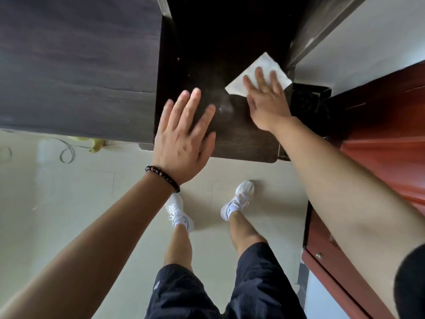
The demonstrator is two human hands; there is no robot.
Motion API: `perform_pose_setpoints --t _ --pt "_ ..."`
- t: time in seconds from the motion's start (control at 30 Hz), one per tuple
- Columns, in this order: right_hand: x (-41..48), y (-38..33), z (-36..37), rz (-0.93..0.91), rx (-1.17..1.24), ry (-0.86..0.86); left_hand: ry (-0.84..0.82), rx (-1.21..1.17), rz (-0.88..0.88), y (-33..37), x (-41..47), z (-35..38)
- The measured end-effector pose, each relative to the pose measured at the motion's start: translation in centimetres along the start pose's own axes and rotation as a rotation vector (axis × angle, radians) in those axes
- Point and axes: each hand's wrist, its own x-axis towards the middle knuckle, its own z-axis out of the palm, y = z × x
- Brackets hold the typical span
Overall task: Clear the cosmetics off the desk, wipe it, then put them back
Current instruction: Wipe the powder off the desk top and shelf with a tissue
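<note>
Head view: black shorts [207, 293] and two bare forearms are sitting nearest the lens, with a dark short sleeve [411, 284] showing at the lower right corner. Two white lace-up sneakers [241, 199] with white socks are standing on the pale beige tiled floor [69, 203], toes pointing toward the dark brown wood-grain desk [202, 72]. The left hand [184, 139], wearing a dark beaded bracelet [163, 176] at the wrist, is reaching palm-down over the near edge of the desk, fingers straight and spread wide, holding nothing; motion blur, so cannot tell whether it is touching the top. The right hand [264, 100] is lying flat, fingers straight and slightly fanned, pressing down on the white folded paper wipe [264, 61]. The wipe is lying on the right side of the desk top, its far corner pointing away and its right corner reaching the desk's right edge. Faint dusty smears are showing on the surface between the hands. A tall dark grey-brown wooden panel [80, 65] is standing against the desk's left side. A black bin with a black liner [308, 102] is sitting just beside the desk on the right, and red-brown wooden furniture [379, 134] with a small metal knob [319, 255] is filling the right edge. Something yellow [96, 143] is lying on the floor by the panel's base, too blurred to identify.
</note>
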Motion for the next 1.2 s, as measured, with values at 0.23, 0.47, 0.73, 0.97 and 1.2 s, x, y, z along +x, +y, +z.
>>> perform_pose_setpoints --t 0.23,0.47,0.73,0.97,1.2 --pt "3.9 -8.4 -0.5 -0.100 0.059 -0.037 0.000 0.154 -0.193 -5.6 2.1 -3.2" --pt "-1.9 -6.4 0.9 -0.431 -0.072 -0.126 -0.040 0.147 -0.249 -6.3 2.2 -3.3" --pt "11.2 -9.4 -4.1 0.048 0.059 -0.025 0.024 0.162 -0.238 -6.3 2.3 -2.9" --pt "-1.9 -11.2 1.3 -0.290 -0.003 0.001 -0.003 0.154 -0.246 -6.3 2.5 -3.2" --pt "4.0 -12.5 -1.0 -0.291 0.044 0.002 -0.011 0.164 -0.245 -6.1 2.3 -3.2"
